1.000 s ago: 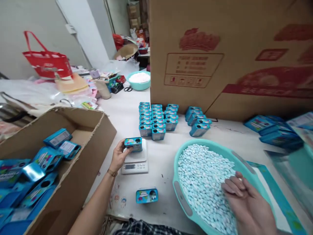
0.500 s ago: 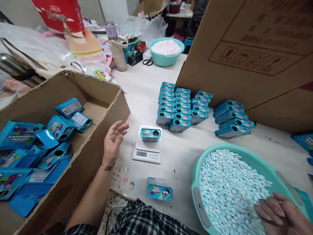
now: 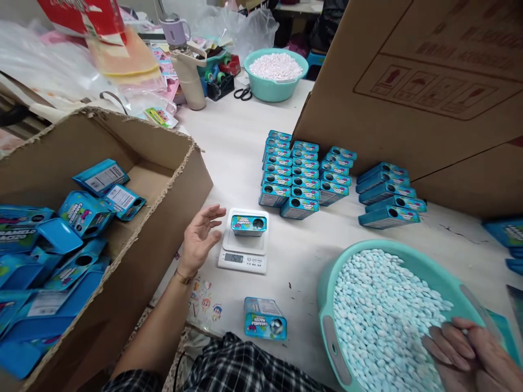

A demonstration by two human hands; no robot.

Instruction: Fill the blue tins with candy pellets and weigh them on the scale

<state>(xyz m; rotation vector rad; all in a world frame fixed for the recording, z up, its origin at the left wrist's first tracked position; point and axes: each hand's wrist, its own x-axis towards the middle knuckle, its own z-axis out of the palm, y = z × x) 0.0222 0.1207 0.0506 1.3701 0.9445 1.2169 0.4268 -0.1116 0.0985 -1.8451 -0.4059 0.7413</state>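
Note:
My left hand [image 3: 201, 235] hovers with fingers spread just left of a small white scale [image 3: 243, 249]. A blue tin [image 3: 249, 225] stands on the scale, untouched. My right hand [image 3: 466, 352] rests on the pale blue candies [image 3: 379, 305] in a teal basin [image 3: 327, 332] at the lower right, with its fingers pressed together; what they hold is hidden. Another blue tin [image 3: 265, 318] lies on its side near the table's front edge.
An open cardboard box [image 3: 134, 218] with several blue tins stands at the left. Rows of blue tins [image 3: 302, 174] stand behind the scale, against a large carton [image 3: 408, 87]. A teal bowl of white candies [image 3: 276, 73], scissors and clutter sit at the back.
My left hand set the blue tin on the scale and let go, and now hovers open beside it. My right hand stayed in the basin. The view tilted down.

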